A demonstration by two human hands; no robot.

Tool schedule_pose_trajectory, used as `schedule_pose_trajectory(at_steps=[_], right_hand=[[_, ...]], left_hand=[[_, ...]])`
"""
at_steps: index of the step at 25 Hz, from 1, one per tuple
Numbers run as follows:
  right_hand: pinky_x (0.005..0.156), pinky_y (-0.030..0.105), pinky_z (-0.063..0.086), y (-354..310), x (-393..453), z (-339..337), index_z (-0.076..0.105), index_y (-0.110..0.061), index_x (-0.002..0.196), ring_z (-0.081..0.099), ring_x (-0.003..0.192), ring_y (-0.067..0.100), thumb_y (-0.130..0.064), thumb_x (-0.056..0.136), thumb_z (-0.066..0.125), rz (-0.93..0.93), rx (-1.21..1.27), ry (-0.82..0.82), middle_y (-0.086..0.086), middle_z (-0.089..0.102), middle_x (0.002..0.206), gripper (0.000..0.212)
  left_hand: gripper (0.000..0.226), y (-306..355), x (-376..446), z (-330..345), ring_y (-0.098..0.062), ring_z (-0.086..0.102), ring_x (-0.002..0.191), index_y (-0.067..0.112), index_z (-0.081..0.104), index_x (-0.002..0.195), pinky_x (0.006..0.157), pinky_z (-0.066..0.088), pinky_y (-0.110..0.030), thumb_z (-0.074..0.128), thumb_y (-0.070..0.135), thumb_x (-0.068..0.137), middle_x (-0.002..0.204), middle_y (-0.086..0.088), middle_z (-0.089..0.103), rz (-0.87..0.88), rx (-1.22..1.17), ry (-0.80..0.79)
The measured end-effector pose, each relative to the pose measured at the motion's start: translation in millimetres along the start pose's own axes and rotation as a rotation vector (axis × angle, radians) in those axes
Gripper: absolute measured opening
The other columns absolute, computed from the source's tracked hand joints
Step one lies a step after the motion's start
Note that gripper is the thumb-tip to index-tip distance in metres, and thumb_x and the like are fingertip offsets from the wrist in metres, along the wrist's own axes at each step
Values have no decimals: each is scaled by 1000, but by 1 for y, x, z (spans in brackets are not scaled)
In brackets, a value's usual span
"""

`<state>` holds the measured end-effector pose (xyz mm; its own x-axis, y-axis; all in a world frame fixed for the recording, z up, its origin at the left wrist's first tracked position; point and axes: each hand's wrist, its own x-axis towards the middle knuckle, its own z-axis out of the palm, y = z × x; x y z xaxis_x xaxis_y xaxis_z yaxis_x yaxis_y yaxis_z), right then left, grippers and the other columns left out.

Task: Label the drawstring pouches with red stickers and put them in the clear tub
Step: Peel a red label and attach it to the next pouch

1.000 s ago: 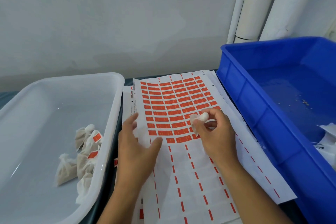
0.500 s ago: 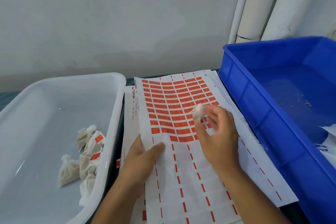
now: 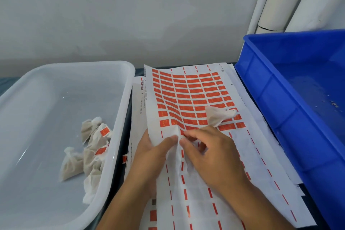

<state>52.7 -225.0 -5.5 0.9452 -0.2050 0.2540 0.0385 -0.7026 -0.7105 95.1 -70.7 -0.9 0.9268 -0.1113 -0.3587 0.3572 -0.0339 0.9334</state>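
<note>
Since half a second ago the right hand [image 3: 214,157] has let go of the pouch [image 3: 218,115], which now lies loose on the red rows of the sticker sheet [image 3: 186,97], and has dropped to the sheet's lowest red row. Left hand [image 3: 149,151] has slid up and now bunches the sheet into a ridge.

Head view: left hand pinches the lifted fold, thumb on top. Right hand's thumb and forefinger are curled at the fold, apparently picking at a sticker edge; can't confirm one is actually gripped. Clear tub [image 3: 119,136] on the left holds a few labelled pouches [image 3: 97,142] against its right wall. Blue bin [image 3: 280,117] on the right.

Risks, as I read it: the creased sheet could tear or lift several stickers at once; a sticker could curl and stick to a fingertip; the loose pouch could slide off if the sheet gets tugged.

Hard to see: the sticker under the fingertips, print on the stickers, the blue bin's contents cut off by the right edge.
</note>
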Motion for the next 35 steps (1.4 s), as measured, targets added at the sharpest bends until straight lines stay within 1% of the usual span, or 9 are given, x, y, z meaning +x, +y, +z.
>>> schedule_pose_trajectory(at_steps=[3, 8, 13, 16, 21, 25, 27, 31, 35], right_hand=[[87, 1, 33, 1, 0, 1, 72, -36, 119, 58, 89, -8, -65, 86, 57, -1, 32, 0, -21, 71, 116, 46], [87, 1, 34, -1, 0, 0, 75, -32, 114, 60, 86, -6, -67, 87, 51, -25, 48, 11, -18, 73, 112, 50], [72, -11, 33, -1, 1, -7, 75, -33, 110, 57, 78, -13, -66, 87, 48, -20, 79, -60, -20, 72, 107, 50], [77, -9, 36, 1, 3, -8, 73, -36, 115, 59, 85, -13, -62, 88, 52, -14, 88, -122, -23, 70, 112, 43], [79, -9, 37, -1, 5, -9, 73, -36, 114, 59, 83, -14, -59, 87, 58, 8, 111, -92, -31, 63, 106, 39], [75, -9, 37, -1, 6, -10, 76, -34, 104, 61, 78, -9, -55, 88, 64, 6, 83, -92, -30, 63, 97, 29], [75, -6, 40, 0, 7, -10, 76, -33, 100, 63, 80, -5, -51, 89, 67, -5, 64, -92, -24, 69, 96, 23], [79, -8, 38, 1, 6, -12, 72, -31, 95, 63, 82, -6, -52, 92, 57, -30, 80, -77, -22, 69, 94, 26], [83, -6, 39, 1, 7, -11, 68, -32, 94, 62, 86, -3, -51, 93, 52, -19, 106, -76, -25, 62, 92, 25]], left_hand=[[50, 1, -1, 1, -2, 74, 86, 54, 58, 112, 54, 58, -23, 78, 59, 67, 99, 24, 74, 43, 8, -15], [58, -3, -1, 3, -7, 75, 89, 52, 57, 119, 67, 64, -34, 78, 60, 66, 103, 22, 75, 66, 46, 6], [54, 1, -3, 4, 2, 72, 88, 57, 57, 113, 51, 54, -16, 80, 64, 64, 101, 27, 73, 92, 76, -28], [57, 1, -3, 4, 1, 72, 89, 56, 56, 115, 52, 55, -17, 80, 63, 64, 102, 26, 73, 101, 62, -9], [50, -1, -2, 0, -8, 75, 91, 57, 56, 117, 60, 61, -28, 79, 55, 73, 106, 20, 74, 94, 12, -36], [40, 2, -5, 2, -4, 74, 93, 66, 58, 108, 58, 57, -18, 78, 50, 77, 108, 22, 74, 149, 37, -124], [39, 4, -6, 2, -6, 74, 96, 65, 59, 109, 61, 57, -17, 77, 43, 82, 111, 20, 74, 180, 46, -176], [38, 3, -7, 1, -5, 74, 97, 65, 59, 108, 61, 57, -16, 75, 40, 84, 111, 20, 74, 193, 69, -178], [40, 1, -6, 0, -4, 74, 91, 64, 57, 107, 56, 57, -20, 76, 48, 76, 106, 23, 73, 133, 59, -114]])
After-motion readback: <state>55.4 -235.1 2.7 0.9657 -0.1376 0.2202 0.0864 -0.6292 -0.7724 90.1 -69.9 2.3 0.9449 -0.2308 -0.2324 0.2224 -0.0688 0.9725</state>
